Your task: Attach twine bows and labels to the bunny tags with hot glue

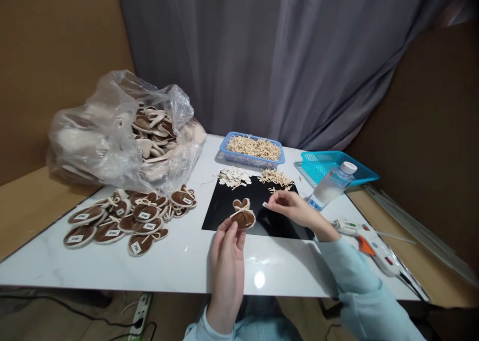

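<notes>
One brown rabbit-shaped piece [245, 218] with a pale bow [242, 209] is held over the near edge of the black mat [219, 212], its ears towards twelve o'clock. The left hand [229, 255] grips its lower edge, thumb and fingers pressed together on it. At about two o'clock from the piece, near but apart, the right hand [294, 207] pinches a small white tag [265, 204] between thumb and forefinger, the other fingers curled. At nine o'clock lie similar brown pieces [112, 233], many bearing both bow and tag; the held one shows a bow but no tag on its visible face. Judging by those, the step in hand looks like fitting the tag, with the bow already on. The next move would call for a steady left hold and a squared-up tag over the brown face below the bow. Whether either surface carries adhesive is too small to tell.
</notes>
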